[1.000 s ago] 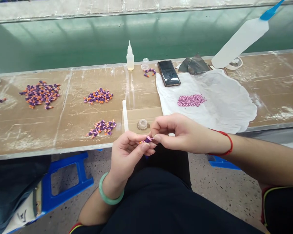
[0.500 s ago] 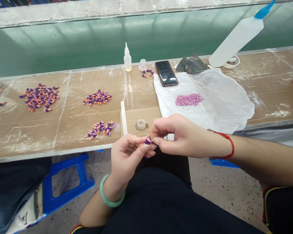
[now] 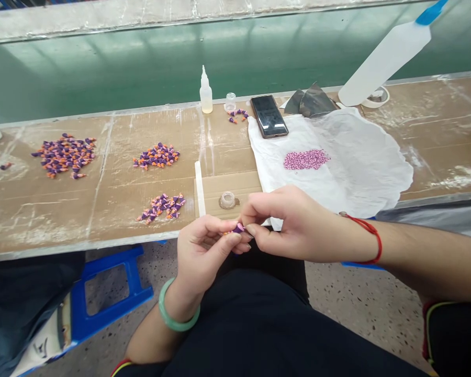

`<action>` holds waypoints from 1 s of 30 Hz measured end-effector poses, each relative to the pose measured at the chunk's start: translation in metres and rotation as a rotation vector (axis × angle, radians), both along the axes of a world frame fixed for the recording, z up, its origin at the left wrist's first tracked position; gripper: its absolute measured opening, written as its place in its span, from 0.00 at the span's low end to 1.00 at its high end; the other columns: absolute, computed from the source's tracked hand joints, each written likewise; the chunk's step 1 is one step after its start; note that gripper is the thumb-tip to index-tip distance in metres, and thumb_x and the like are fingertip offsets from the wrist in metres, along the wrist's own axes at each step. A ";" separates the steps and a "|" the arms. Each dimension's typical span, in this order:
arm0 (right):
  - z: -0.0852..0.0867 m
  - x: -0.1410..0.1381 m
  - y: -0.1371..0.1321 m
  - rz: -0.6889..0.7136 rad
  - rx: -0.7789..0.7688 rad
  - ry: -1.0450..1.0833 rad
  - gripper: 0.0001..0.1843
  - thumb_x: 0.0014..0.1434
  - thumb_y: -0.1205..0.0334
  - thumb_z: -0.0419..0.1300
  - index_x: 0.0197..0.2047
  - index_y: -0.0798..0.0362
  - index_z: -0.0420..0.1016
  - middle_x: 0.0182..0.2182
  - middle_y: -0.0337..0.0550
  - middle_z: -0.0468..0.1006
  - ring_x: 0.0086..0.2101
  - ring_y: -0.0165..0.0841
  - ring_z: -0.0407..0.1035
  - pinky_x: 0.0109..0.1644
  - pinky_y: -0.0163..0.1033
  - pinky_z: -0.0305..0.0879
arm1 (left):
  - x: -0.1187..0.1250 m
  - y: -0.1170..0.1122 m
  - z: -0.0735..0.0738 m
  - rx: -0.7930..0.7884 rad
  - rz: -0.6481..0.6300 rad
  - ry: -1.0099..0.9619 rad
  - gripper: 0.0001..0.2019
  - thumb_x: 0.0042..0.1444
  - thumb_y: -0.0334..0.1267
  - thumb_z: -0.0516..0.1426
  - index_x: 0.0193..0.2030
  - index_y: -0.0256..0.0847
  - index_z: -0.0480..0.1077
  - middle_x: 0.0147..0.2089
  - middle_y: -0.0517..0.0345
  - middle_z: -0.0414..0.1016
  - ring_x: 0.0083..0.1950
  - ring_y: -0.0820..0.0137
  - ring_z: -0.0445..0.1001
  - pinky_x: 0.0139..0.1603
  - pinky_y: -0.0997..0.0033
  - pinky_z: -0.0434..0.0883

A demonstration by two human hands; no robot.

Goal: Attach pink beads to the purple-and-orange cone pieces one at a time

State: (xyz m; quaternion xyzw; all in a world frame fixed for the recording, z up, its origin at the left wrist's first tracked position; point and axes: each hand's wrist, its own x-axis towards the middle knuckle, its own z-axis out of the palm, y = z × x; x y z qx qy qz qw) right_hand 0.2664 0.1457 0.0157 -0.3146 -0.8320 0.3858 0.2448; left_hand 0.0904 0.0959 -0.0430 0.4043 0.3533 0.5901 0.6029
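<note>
Purple piece (image 3: 238, 229) | pinched at fingertips of left grip (image 3: 202, 248) | right grip (image 3: 298, 225) closed at its pink end

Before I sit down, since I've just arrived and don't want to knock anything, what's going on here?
The person's left hand pinches a small purple-and-pink piece, and the right hand is pinched at its pink end; whether it holds something tiny is unclear. Three piles of purple-and-orange pieces lie on the table to the left. To the right, a white cloth bears small pink bits, with a smartphone at its far edge. A dropper bottle stands farther back.
</note>
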 end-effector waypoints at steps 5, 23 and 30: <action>-0.001 -0.001 -0.001 0.003 0.034 0.005 0.08 0.59 0.70 0.55 0.28 0.52 0.66 0.22 0.34 0.76 0.22 0.22 0.66 0.27 0.28 0.60 | 0.000 0.001 0.001 0.017 0.020 0.054 0.10 0.51 0.42 0.71 0.33 0.40 0.79 0.27 0.58 0.84 0.24 0.68 0.82 0.25 0.76 0.81; 0.001 0.031 0.003 -0.168 0.044 -0.073 0.09 0.63 0.66 0.54 0.39 0.48 0.75 0.40 0.42 0.86 0.34 0.33 0.79 0.37 0.38 0.72 | -0.007 0.006 0.000 0.437 0.130 0.549 0.10 0.58 0.25 0.64 0.42 0.46 0.80 0.38 0.57 0.86 0.37 0.67 0.83 0.41 0.68 0.80; -0.022 0.043 0.014 -0.219 0.041 -0.062 0.09 0.64 0.65 0.55 0.40 0.49 0.78 0.40 0.43 0.86 0.36 0.36 0.81 0.39 0.39 0.74 | -0.026 0.022 0.001 0.260 0.116 0.789 0.00 0.58 0.34 0.65 0.36 0.42 0.79 0.29 0.58 0.81 0.24 0.72 0.74 0.28 0.73 0.70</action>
